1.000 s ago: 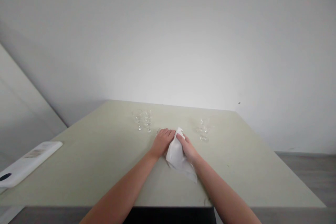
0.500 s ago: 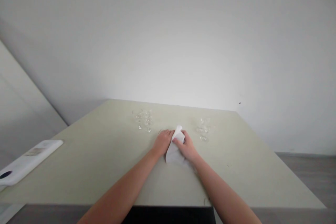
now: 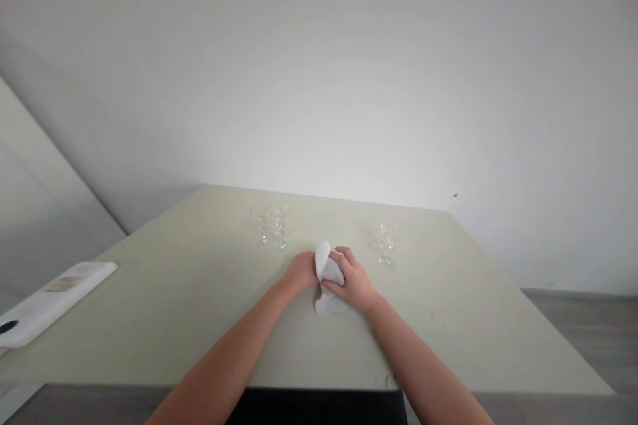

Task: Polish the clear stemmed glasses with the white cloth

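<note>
Near the middle of the table, my right hand is closed on a crumpled white cloth, fingers and thumb pinching its folds. My left hand is curled against the left side of the cloth. Its fingertips are hidden behind the folds, so whatever lies inside its grip does not show. Beyond the left hand, several clear stemmed glasses stand upright in a group. To the right of my right hand are more clear glasses, whose outlines are faint.
A white board-like object with a label and a dark oval at one end lies along the table's left edge. The pale table reaches to the white wall. Something black is below the near edge.
My right hand has turned and closed further round the cloth, which is more bunched up. My left hand has shifted slightly left and its fingers have curled. The glasses stay put.
</note>
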The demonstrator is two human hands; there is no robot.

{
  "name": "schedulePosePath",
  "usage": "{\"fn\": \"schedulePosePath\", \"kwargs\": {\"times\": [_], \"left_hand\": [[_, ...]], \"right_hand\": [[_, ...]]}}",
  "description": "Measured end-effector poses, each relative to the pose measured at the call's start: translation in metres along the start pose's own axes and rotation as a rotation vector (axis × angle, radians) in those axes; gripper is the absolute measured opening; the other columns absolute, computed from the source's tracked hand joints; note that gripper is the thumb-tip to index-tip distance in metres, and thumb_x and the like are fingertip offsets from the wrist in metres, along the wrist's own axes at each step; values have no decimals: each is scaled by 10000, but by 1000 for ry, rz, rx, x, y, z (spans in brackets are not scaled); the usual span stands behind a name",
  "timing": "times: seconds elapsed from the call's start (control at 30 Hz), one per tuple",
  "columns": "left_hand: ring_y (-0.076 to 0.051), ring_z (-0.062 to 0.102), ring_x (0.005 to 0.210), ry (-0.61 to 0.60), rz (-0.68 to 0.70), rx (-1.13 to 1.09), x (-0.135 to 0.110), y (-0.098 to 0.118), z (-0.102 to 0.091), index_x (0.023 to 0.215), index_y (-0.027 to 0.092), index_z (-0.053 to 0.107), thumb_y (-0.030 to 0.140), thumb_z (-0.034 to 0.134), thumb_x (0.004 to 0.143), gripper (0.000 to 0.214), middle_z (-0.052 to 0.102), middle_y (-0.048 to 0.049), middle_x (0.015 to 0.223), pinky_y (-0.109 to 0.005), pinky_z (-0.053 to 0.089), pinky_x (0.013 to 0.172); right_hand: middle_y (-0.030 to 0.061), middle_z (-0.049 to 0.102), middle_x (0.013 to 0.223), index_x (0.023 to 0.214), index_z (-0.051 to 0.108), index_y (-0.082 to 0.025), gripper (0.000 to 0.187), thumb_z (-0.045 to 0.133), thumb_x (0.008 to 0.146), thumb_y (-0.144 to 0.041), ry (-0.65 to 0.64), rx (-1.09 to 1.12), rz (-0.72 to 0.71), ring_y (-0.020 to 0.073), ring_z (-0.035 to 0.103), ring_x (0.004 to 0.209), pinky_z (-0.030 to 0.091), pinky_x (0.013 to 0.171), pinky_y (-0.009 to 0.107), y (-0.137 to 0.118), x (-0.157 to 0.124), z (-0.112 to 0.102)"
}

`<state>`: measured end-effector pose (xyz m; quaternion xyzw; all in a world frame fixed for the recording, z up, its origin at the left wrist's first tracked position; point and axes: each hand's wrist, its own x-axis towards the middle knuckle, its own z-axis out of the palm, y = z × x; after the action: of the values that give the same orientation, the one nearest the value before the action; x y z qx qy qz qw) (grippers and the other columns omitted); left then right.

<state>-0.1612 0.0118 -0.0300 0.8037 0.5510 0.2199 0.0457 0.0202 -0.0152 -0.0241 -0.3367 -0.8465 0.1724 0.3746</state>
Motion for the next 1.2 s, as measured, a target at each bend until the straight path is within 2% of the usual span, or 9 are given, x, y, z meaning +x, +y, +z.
{"fn": "schedulePosePath", "kwargs": {"times": [0.13,0.27,0.33,0.43,0.7,0.8,0.97,1.1,1.2], "left_hand": [[-220,657,768,5,-18,31,2,1,-8,1075,169,566,268,542,856,242,694,-72,831,-279,439,658],[-228,610,931,13,207,154,0,9,-14,1033,194,535,185,553,852,182,654,-77,938,-338,420,838],[-231,591,939,-13,330,202,-2,13,-15,1003,198,534,163,540,860,148,638,-75,935,-359,407,854],[-229,580,948,-22,364,240,-4,18,-17,1021,190,529,142,544,849,179,631,-76,945,-364,394,850],[-231,626,868,-7,322,265,-6,18,-10,1052,177,526,205,584,855,207,663,-68,864,-364,394,796],[-243,631,867,15,339,250,-7,19,-10,1063,174,525,252,620,844,251,667,-78,873,-372,398,791],[-259,625,881,28,361,301,-4,20,-19,1047,174,536,277,582,874,206,664,-100,888,-390,391,786],[-245,629,871,16,388,333,0,16,-20,1012,172,537,170,556,857,156,667,-89,864,-375,379,776],[-229,633,823,13,385,316,0,16,-18,965,175,534,155,550,851,116,660,-71,807,-358,377,759]], "right_hand": [[88,500,1317,1374,383,-235,455,429,922,-260,144,255,101,209,465,1248,361,1078,387,1,2,5],[63,641,1119,1231,487,-207,465,596,779,-213,51,369,169,203,604,1000,473,892,333,12,4,13],[41,683,954,1100,555,-195,360,620,747,-214,21,344,217,192,625,854,482,783,303,19,3,16],[28,681,834,981,595,-180,221,571,766,-225,69,330,277,179,612,769,462,716,283,24,3,16],[-29,596,726,1210,506,-234,548,639,680,-185,-2,68,261,158,560,644,406,612,248,24,0,5],[0,600,826,1198,510,-243,534,626,682,-165,23,-13,267,178,580,725,442,652,265,28,-1,7],[98,492,1149,1255,483,-208,543,597,728,-143,121,29,189,215,558,1030,490,884,356,32,1,12],[139,390,1321,1327,442,-218,611,640,749,-194,147,28,113,264,416,1274,394,1054,432,25,4,8],[156,300,1432,1388,372,-233,761,700,701,-236,144,9,90,300,326,1349,390,1055,461,19,3,3]]}}
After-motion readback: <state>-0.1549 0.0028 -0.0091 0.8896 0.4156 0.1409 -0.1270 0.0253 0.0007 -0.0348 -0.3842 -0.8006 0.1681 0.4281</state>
